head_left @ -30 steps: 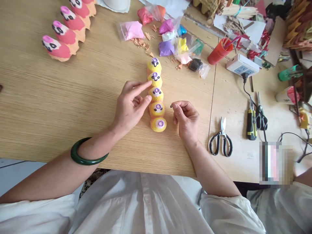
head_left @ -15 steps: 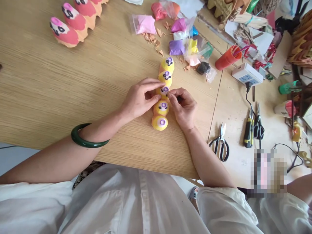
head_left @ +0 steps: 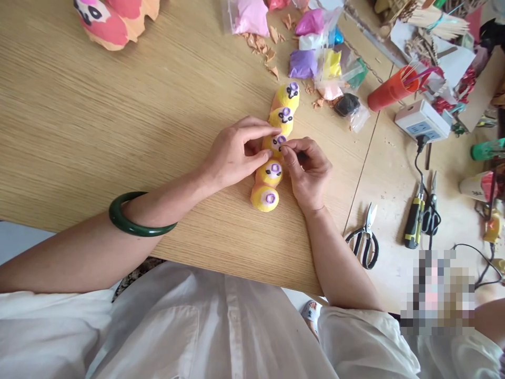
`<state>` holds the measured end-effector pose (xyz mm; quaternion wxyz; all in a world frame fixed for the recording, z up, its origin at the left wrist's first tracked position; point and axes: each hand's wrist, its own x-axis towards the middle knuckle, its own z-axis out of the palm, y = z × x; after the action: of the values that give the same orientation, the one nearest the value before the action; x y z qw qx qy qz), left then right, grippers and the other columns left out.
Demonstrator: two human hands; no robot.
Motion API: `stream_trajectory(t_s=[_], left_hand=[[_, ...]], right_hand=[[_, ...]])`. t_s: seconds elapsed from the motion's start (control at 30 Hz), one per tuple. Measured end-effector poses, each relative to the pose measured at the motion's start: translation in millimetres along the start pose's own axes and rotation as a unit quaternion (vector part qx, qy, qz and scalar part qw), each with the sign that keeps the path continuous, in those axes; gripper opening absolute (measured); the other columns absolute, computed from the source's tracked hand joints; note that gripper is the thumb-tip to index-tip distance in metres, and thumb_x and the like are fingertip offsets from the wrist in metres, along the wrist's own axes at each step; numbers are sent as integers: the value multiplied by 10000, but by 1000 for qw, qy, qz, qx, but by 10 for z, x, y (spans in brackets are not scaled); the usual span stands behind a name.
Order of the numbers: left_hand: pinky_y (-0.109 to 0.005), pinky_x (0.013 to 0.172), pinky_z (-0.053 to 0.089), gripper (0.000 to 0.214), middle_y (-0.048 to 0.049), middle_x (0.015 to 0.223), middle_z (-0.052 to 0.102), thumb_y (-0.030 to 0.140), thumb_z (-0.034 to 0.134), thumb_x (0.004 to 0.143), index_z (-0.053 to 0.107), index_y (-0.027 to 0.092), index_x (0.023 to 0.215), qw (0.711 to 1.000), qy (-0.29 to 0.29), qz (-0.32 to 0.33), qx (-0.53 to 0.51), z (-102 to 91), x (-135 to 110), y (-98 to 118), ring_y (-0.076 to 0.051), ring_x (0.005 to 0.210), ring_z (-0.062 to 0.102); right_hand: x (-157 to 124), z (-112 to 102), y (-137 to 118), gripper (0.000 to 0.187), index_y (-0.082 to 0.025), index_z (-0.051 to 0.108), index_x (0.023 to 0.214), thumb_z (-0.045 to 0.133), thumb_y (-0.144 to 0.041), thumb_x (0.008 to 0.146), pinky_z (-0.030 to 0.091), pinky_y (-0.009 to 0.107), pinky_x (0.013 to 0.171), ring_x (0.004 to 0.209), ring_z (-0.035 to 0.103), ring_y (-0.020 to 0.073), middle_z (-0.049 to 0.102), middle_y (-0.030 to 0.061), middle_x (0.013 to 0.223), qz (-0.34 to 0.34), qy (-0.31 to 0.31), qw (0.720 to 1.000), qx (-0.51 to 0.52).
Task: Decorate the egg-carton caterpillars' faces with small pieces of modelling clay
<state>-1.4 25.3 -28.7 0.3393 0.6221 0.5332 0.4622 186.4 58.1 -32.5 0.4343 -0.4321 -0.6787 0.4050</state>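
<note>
Yellow egg-carton caterpillar [head_left: 272, 173], middle segment touched by both hands [head_left: 232, 152] [head_left: 310, 173].

A light wood-grain tabletop [head_left: 98, 131] runs under everything, with a seam toward the right where a paler board [head_left: 389, 263] joins it. Mid-table lies a row of yellow painted egg-carton cups [head_left: 272, 173]; a pink-and-orange egg-carton figure [head_left: 112, 23] sits at the far left. Along the far side are bags of pink, purple and yellow clay [head_left: 303, 64] and scattered orange shavings [head_left: 260, 45]. A red cup [head_left: 390, 88] stands further right. On the paler board lie black-handled scissors [head_left: 365, 245], a yellow-and-black screwdriver [head_left: 413, 223] and a white power strip [head_left: 422, 120].
</note>
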Motion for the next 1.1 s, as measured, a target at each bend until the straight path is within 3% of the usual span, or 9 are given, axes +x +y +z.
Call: stream_trajectory(t_s=[0.27, 0.53, 0.83, 1.1], left_hand=[[-355, 969, 654, 355, -75, 1349, 741, 190, 725, 905, 789, 238, 1251, 1000, -6, -8, 1, -4, -6, 42, -262, 1247, 711], [-389, 1016, 647, 345, -70, 1347, 740, 201, 782, 880, 795, 243, 1222, 1000, -3, -16, -8, -5, -2, 41, -268, 1243, 713], [-373, 1016, 629, 281, -68, 1291, 760, 241, 797, 913, 805, 250, 1194, 1000, 14, -20, -9, 17, 18, 16, -246, 1195, 727], [-379, 1041, 620, 305, -68, 1304, 767, 241, 771, 934, 799, 255, 1237, 1000, 10, 4, 6, 21, 15, 1, -242, 1205, 728]], right_hand=[[-9, 10, -36, 307, -292, 756, 906, 775, -599, 920, 518, 362, 677, 749, 603, 173, 694, 23, 890, -5, 1, 1000, 15], [-9, 10, -39, 309, -297, 720, 921, 781, -600, 913, 555, 363, 733, 914, 661, 209, 687, 34, 941, 49, -26, 998, 30], [-11, 1, -57, 310, -295, 715, 949, 771, -599, 927, 547, 349, 738, 924, 656, 211, 673, 50, 960, 41, -34, 999, 12], [-43, -30, -82, 477, -288, 712, 1050, 641, -748, 944, 566, 294, 639, 871, 719, 187, 687, 46, 950, 66, -7, 997, 26]])
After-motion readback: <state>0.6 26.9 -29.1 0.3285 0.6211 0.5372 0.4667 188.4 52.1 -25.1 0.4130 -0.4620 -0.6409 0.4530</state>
